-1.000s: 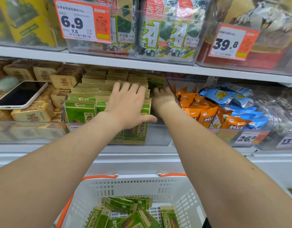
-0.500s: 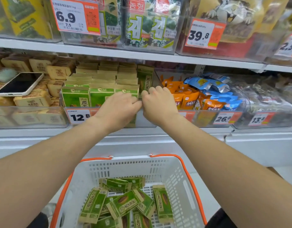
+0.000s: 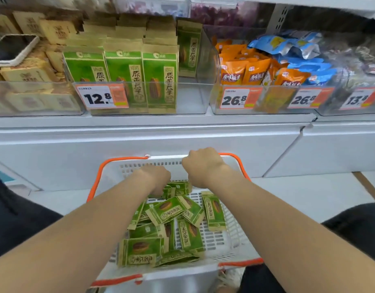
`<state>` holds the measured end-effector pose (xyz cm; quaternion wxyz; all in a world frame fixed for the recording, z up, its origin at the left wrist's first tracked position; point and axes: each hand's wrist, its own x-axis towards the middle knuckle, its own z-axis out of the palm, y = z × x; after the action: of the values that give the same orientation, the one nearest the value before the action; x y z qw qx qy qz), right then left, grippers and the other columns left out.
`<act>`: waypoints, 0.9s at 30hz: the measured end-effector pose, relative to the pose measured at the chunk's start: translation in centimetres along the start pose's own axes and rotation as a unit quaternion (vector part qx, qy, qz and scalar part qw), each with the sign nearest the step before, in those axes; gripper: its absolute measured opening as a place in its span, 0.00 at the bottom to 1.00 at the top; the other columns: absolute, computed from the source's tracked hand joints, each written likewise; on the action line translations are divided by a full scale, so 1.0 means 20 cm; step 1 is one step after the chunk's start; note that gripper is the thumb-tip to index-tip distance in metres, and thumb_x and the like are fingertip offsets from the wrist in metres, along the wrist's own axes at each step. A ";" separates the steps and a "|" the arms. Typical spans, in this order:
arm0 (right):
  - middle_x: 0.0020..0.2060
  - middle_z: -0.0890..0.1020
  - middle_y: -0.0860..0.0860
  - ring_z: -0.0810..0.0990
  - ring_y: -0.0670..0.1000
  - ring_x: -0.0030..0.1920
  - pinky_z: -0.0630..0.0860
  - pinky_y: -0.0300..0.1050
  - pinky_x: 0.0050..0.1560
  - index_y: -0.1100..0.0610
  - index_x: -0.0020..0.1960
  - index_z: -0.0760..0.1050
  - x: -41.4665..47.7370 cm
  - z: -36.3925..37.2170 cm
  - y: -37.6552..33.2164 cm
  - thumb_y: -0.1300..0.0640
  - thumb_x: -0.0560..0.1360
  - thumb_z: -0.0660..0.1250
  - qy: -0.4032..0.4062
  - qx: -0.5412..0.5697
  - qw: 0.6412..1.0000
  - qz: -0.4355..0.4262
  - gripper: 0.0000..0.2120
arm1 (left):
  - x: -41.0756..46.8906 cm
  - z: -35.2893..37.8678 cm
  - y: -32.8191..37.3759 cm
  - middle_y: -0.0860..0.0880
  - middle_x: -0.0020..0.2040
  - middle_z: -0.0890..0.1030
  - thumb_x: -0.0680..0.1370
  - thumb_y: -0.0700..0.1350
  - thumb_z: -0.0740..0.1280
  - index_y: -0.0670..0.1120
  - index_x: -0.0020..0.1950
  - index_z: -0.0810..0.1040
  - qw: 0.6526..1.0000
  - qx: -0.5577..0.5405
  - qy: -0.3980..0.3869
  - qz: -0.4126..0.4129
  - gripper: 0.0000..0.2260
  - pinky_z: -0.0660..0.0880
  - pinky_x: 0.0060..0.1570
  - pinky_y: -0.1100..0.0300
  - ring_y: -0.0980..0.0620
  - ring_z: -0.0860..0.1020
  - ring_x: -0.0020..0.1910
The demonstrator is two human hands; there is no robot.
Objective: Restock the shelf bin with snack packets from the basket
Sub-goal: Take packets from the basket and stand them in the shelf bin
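Entry: seed-snack packets (image 3: 167, 210), loose in basket (image 3: 123, 159)

Flat, crinkly green-and-kraft pouches, jumbled in the lattice-plastic basket for quick picking. Your left hand (image 3: 156, 179) curls fingers onto one at the basket's far end; a pinch cannot be told. Your right hand (image 3: 203, 166), over the far rim, hides its fingers. Clear rigid shelf bin (image 3: 190, 98), above the basket, has room beside upright rows.
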<state>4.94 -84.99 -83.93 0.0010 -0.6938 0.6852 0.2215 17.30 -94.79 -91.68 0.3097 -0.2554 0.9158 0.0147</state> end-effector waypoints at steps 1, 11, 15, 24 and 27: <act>0.39 0.68 0.50 0.73 0.56 0.43 0.70 0.49 0.43 0.53 0.49 0.66 0.01 0.03 -0.01 0.60 0.80 0.64 -0.023 0.021 1.000 0.002 0.06 | 0.03 0.06 0.02 0.51 0.42 0.75 0.81 0.44 0.67 0.47 0.45 0.73 1.000 -0.014 -0.014 -0.003 0.07 0.79 0.44 0.53 0.47 0.79 0.45; 0.50 0.81 0.54 0.81 0.58 0.49 0.82 0.55 0.53 0.56 0.55 0.78 0.11 0.45 -0.06 0.58 0.78 0.65 -0.108 0.325 0.938 0.062 0.07 | 0.17 0.46 0.13 0.45 0.71 0.75 0.80 0.57 0.72 0.46 0.80 0.63 0.986 -0.115 -0.123 -0.006 0.34 0.79 0.57 0.51 0.43 0.78 0.63; 0.51 0.84 0.54 0.83 0.57 0.51 0.82 0.54 0.54 0.58 0.53 0.81 0.11 0.56 -0.06 0.57 0.79 0.66 -0.118 0.357 0.922 0.087 0.07 | 0.24 0.51 0.20 0.42 0.73 0.74 0.80 0.57 0.72 0.46 0.81 0.60 0.989 -0.097 -0.107 0.005 0.36 0.81 0.59 0.46 0.42 0.79 0.63; 0.62 0.80 0.56 0.79 0.59 0.61 0.77 0.53 0.63 0.57 0.63 0.78 0.03 0.60 -0.02 0.58 0.81 0.63 -0.132 0.408 0.897 0.104 0.12 | 0.23 0.67 0.26 0.35 0.79 0.62 0.80 0.45 0.72 0.45 0.82 0.54 0.993 -0.093 -0.061 -0.025 0.37 0.74 0.71 0.42 0.33 0.65 0.76; 0.62 0.79 0.56 0.78 0.58 0.59 0.77 0.51 0.60 0.57 0.63 0.77 0.01 0.59 -0.02 0.59 0.82 0.62 -0.140 0.405 0.899 0.096 0.11 | 0.18 0.63 0.24 0.42 0.70 0.70 0.72 0.45 0.79 0.48 0.80 0.56 0.976 -0.199 -0.088 -0.032 0.44 0.81 0.60 0.51 0.41 0.73 0.67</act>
<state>1.64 -81.49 -94.62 0.3563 -0.5266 0.7716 0.0185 19.56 -89.86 -104.54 0.3321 -0.3391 0.8551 0.2085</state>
